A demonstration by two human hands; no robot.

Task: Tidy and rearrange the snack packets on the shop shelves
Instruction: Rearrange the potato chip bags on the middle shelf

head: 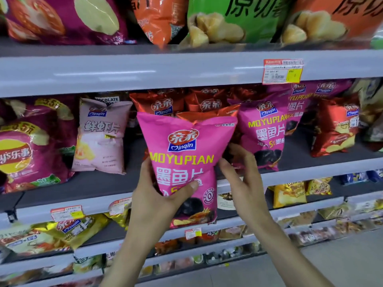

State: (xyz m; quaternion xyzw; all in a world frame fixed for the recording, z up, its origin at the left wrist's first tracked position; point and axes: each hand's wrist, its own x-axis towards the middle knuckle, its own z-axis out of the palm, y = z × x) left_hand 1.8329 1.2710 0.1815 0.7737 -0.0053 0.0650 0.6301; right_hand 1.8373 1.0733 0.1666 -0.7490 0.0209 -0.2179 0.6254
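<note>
A bright pink snack packet (182,154) with yellow "MOYUPIAN" lettering is held upright in front of the middle shelf (310,172). My left hand (153,195) grips its lower left side, thumb across the front. My right hand (242,179) touches its right edge, fingers curled behind it. An orange-red foil packet (207,116) peeks out just behind the pink one; whether a hand holds it is hidden. A matching pink packet (263,129) stands on the shelf to the right.
On the middle shelf stand a pale pink packet (101,137), a purple crisp bag (31,146) at left, red packets (333,129) at right. Large bags (234,19) fill the top shelf. Yellow packets (290,193) lie on lower shelves. A price tag (283,71) hangs above.
</note>
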